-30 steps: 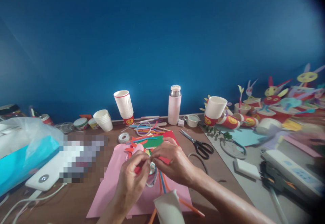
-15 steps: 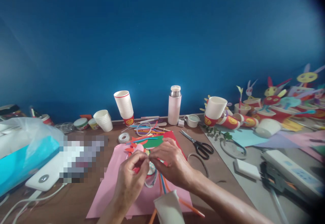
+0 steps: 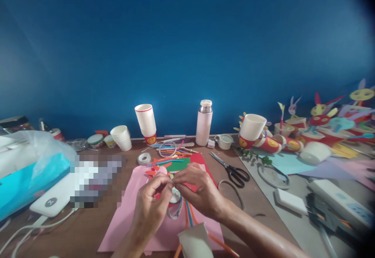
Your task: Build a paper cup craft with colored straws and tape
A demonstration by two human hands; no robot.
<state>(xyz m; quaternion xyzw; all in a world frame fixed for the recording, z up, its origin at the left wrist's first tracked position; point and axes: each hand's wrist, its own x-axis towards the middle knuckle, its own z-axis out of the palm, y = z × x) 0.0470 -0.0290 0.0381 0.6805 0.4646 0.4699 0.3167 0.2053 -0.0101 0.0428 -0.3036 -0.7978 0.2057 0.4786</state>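
Note:
My left hand (image 3: 150,205) is closed, thumb and forefinger pinched together above the pink paper (image 3: 121,226). My right hand (image 3: 202,191) bends in from the other side, its fingertips pressed together and meeting the left ones. Whatever lies between the fingertips is too small to make out. Just under them show a small round pale piece (image 3: 175,196) and a clear loop (image 3: 175,211), both partly covered by the hands. A white paper cup (image 3: 195,242) lies nearer me, with orange and blue sticks (image 3: 190,213) beside it. Red cut paper pieces (image 3: 152,171) lie beyond my left hand.
Black-handled scissors (image 3: 234,172) lie to the right, near a brown ring (image 3: 234,191). Behind stand stacked cups (image 3: 145,121), a pink flask (image 3: 204,125) and a tape roll (image 3: 143,158). A white power bank (image 3: 52,199) is left; a power strip (image 3: 341,199) is right.
The view has shifted slightly, so the background objects sit a little further right. Both hands keep nearly the same pinched pose, fingertips together.

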